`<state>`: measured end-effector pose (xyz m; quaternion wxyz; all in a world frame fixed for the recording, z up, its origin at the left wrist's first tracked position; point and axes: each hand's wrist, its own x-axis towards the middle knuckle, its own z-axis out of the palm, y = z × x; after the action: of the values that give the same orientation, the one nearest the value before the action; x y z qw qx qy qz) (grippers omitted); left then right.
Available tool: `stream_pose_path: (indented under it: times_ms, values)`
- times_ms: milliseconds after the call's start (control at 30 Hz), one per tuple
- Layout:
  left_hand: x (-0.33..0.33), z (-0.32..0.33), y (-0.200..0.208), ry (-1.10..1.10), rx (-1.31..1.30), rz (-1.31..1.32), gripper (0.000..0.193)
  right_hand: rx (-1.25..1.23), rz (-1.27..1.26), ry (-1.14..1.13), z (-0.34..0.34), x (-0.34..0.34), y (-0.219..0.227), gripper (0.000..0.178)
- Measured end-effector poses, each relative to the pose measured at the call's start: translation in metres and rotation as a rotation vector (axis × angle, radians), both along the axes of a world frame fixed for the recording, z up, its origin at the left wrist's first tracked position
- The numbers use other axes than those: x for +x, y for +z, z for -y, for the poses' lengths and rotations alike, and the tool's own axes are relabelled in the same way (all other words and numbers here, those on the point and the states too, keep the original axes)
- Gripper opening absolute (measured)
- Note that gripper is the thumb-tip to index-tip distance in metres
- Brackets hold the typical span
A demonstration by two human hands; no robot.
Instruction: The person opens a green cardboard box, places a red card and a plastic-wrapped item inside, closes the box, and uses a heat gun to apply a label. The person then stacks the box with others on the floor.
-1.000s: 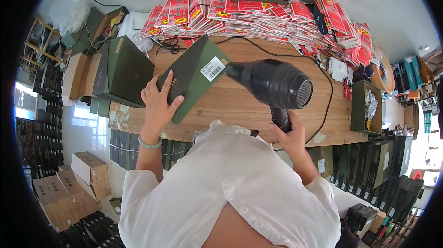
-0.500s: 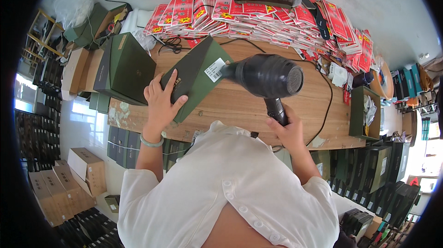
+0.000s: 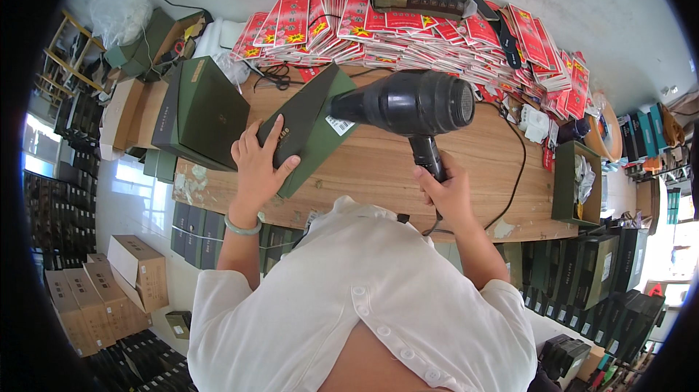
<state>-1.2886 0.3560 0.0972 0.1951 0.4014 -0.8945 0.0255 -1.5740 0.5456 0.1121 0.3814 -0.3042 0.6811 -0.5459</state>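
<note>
My right hand [image 3: 445, 188] is wrapped round the handle of a black hair dryer [image 3: 415, 103]. The dryer's nozzle points left, over a white barcode label [image 3: 341, 126] that it partly covers. That label is on a dark green and black box [image 3: 313, 146] lying at a slant on the table. My left hand [image 3: 263, 162], fingers spread, rests on the black part of the box near its left edge. Whether the nozzle touches the box I cannot tell. To the left stands a larger dark green box [image 3: 207, 111], close to my left fingers.
Piles of red printed packets [image 3: 408, 46] line the back of the wooden table [image 3: 378, 188]. Scissors [image 3: 275, 77] lie behind the slanted box. A black cord [image 3: 520, 173] runs along the right, near an open green box [image 3: 557, 191]. Cardboard cartons [image 3: 145, 275] stand on the floor at left.
The hair dryer has shifted left and slightly up, its nozzle now covering part of the label. My right hand has moved with it; my left hand stays on the box.
</note>
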Motion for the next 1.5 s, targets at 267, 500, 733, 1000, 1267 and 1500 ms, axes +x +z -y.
stream_pose_path:
  times_ms: [267, 500, 733, 1000, 1267, 1500]
  values:
    - [-0.001, -0.003, 0.004, -0.004, 0.015, 0.020, 0.075, -0.020, 0.071, -0.255, -0.005, -0.043, -0.040, 0.025]
    - [-0.018, -0.014, 0.015, 0.136, 0.057, 0.251, 0.109, -0.038, 0.372, -0.452, -0.037, -0.140, -0.123, 0.041]
    - [-0.017, -0.015, 0.011, 0.105, 0.153, 0.259, 0.137, -0.014, 0.631, -0.572, -0.085, -0.191, -0.230, 0.055]
    - [-0.033, -0.019, 0.018, 0.059, 0.086, 0.302, 0.130, 0.750, -0.270, -0.311, -0.085, -0.255, -0.319, 0.063]
    - [-0.021, -0.027, 0.022, -0.013, 0.033, 0.251, 0.112, -0.313, -0.451, -0.024, 0.059, -0.067, -0.108, 0.036]
    - [-0.022, -0.076, 0.027, -0.118, 0.098, 0.221, 0.112, -0.460, -0.626, 0.186, 0.061, 0.012, -0.039, 0.034]
